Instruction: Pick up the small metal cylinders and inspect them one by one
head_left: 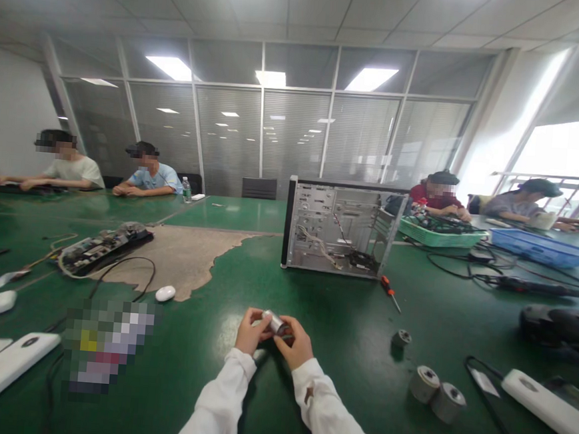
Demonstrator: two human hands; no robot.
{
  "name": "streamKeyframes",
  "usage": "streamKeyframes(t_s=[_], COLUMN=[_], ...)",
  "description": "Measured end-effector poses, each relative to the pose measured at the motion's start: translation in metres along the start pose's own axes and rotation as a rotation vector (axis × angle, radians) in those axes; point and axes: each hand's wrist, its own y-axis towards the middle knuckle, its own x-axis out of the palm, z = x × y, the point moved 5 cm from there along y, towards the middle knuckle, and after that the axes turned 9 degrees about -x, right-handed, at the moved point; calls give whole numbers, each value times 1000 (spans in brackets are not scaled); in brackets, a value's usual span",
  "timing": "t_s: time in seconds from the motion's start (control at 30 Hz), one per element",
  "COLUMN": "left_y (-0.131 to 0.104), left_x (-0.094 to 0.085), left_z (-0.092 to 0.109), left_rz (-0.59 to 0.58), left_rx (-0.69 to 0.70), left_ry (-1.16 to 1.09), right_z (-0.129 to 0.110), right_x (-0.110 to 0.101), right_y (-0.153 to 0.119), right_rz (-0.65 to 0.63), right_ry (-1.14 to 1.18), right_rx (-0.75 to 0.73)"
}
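Observation:
Between my hands, just above the green tabletop (pixel 195 397), is a small silver metal cylinder (pixel 274 323), tilted with one end toward the upper left. The fingers of my left hand (pixel 250 331) close on its left end. My right hand (pixel 297 343) grips its right end with thumb and fingers. To the right stand three similar short metal cylinders: a small one (pixel 401 339) and two larger ones, a left one (pixel 425 383) and a right one (pixel 449 402). Beyond my hands is an open computer case (pixel 341 191), with a red-and-black screwdriver (pixel 388 288) lying beside it.
On the left lie a circuit assembly (pixel 107 246), a white oval case (pixel 165 293), and white power strips (pixel 11 372). Green (pixel 441 237) and blue (pixel 542 247) baskets, cables and another white strip (pixel 550 405) occupy the right. Several people sit at the far side.

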Motion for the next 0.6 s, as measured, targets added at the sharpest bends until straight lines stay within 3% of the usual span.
streamKeyframes(t_s=[0.13,0.33,0.6], left_y=[1,-4,-4], left_x=[4,14,17], left_z=[-2,-2,-4], left_rz=[-24,-178,-234], left_rx=[-40,-52,-79], left_ry=[37,21,21], right_z=[2,3,-6], right_x=[-2,-11,-16], right_y=[0,2,2], right_rz=[37,101,128], right_ry=[-24,-62,-38], right_rx=[1,-5,-59])
